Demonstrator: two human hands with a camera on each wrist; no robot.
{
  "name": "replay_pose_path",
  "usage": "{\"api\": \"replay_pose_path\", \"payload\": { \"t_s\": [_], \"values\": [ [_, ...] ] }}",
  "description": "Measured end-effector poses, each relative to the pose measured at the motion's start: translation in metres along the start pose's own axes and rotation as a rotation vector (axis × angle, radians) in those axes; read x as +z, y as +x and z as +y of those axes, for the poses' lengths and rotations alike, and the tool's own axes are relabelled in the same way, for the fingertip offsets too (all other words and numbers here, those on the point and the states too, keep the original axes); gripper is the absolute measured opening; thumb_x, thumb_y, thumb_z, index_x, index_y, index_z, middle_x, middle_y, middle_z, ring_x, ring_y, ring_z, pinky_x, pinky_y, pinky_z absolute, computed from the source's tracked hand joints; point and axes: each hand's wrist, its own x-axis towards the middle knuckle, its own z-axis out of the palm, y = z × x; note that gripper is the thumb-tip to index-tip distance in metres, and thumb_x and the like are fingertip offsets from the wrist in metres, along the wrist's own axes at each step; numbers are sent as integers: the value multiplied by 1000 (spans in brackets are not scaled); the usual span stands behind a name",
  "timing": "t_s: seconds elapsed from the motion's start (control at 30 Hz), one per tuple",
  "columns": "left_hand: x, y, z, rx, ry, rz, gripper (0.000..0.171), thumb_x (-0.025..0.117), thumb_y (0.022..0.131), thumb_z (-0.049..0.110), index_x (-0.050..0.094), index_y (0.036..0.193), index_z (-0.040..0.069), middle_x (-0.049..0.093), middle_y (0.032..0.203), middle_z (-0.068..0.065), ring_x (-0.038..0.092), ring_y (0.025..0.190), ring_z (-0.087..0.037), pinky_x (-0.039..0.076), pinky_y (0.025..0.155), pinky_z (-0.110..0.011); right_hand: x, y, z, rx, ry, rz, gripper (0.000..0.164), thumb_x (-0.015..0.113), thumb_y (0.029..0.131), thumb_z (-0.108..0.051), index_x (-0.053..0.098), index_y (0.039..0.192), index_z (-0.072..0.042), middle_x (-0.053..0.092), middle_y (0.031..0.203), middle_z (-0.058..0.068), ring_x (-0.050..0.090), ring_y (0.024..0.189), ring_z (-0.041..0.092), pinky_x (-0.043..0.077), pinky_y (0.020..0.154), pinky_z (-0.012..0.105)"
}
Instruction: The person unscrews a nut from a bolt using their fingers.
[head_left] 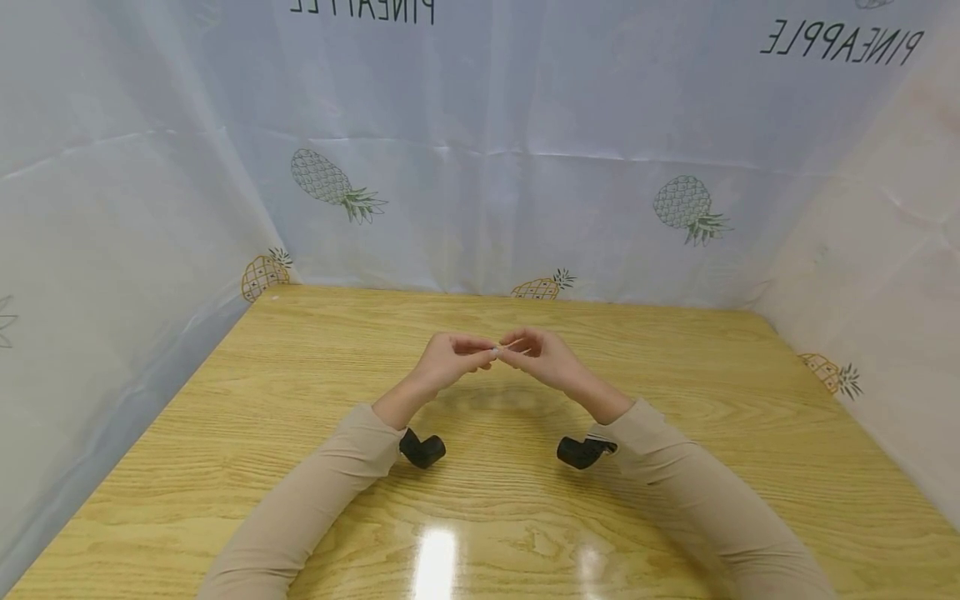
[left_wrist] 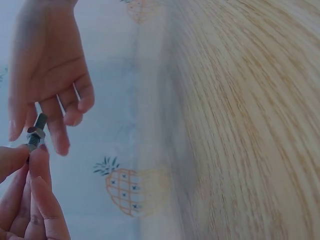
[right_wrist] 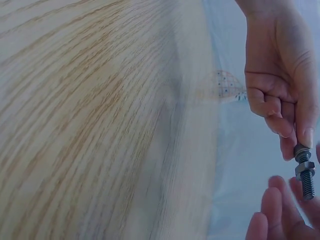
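Bolt of dark grey metal [right_wrist: 308, 190] with a threaded shank sits between the person's two hands, raised above the pale yellow wood-grain table [head_left: 487, 517]. The left hand [head_left: 448, 360] pinches it at one end between thumb and fingertips, and the rest of the shank points away from that grip toward the other palm. A hexagonal grey metal nut [right_wrist: 305, 171] is round the shank, just beyond the pinching fingertips, with a length of bare thread past it.

The right hand [head_left: 546, 360] has its thumb and fingers parted and extended, and the free threaded end lies near them, in front of the palm. Whether any right fingertip touches the bolt cannot be told.

Both wrists come out of long beige sleeves [head_left: 307, 492]. Near the left cuff is a black bent piece [head_left: 424, 451], and a matching black piece [head_left: 581, 452] is near the right one. Behind the table hangs a white fabric backdrop [head_left: 487, 92] printed with green and orange pineapples and mirrored dark lettering. Bright glare shows on the near part of the tabletop.
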Motion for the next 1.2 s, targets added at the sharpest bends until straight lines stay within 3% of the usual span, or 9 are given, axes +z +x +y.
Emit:
{"api": "replay_pose_path", "payload": {
  "t_s": [0.2, 0.53, 0.7, 0.9, 1.13, 1.2],
  "values": [
    [0, -2, 3, 2, 9, 1, 29, 62, 90, 17, 67, 113, 1, 69, 110, -18, 68, 93, -21, 53, 82, -33, 0, 0, 0, 33, 12, -32, 36, 49, 98, -29, 62, 117, -2, 67, 108, 19, 61, 99, 33, 50, 90, 46],
    [0, -2, 3, 1, 4, 5, 28, 63, 89, 15, 67, 112, 0, 69, 109, -19, 68, 91, -22, 53, 79, -29, 2, 1, 2, 3, -25, 40, 30, 64, 89, -21, 60, 115, -6, 62, 115, 16, 62, 98, 27, 53, 83, 37],
    [-1, -2, 2, -1, 0, 0, 29, 63, 90, 17, 66, 114, 1, 68, 111, -19, 68, 94, -23, 53, 82, -32, 0, 1, 1, 22, 7, 4, 36, 55, 95, -29, 58, 121, -5, 64, 114, 18, 60, 102, 34, 51, 88, 45],
    [-1, -1, 2, -2, -5, 2, 29, 62, 90, 16, 66, 113, 0, 68, 111, -19, 68, 95, -24, 53, 87, -38, 0, 1, 1, 62, 28, -23, 34, 49, 98, -29, 62, 115, -2, 68, 107, 19, 61, 100, 36, 49, 92, 48],
    [1, 22, -29, 10, -24, 14, 30, 66, 88, 23, 68, 112, 5, 70, 107, -15, 68, 88, -15, 51, 89, -44, 1, 2, 2, 26, -29, 27, 28, 62, 91, -22, 61, 114, -6, 64, 115, 15, 62, 101, 30, 53, 85, 40],
    [1, 21, -29, 17, -21, 16, 30, 66, 87, 24, 68, 111, 5, 71, 106, -14, 68, 87, -15, 51, 88, -43, 1, 1, 2, 17, -38, 35, 30, 63, 90, -22, 60, 115, -7, 63, 117, 15, 62, 101, 27, 53, 84, 37]
  ]
}}
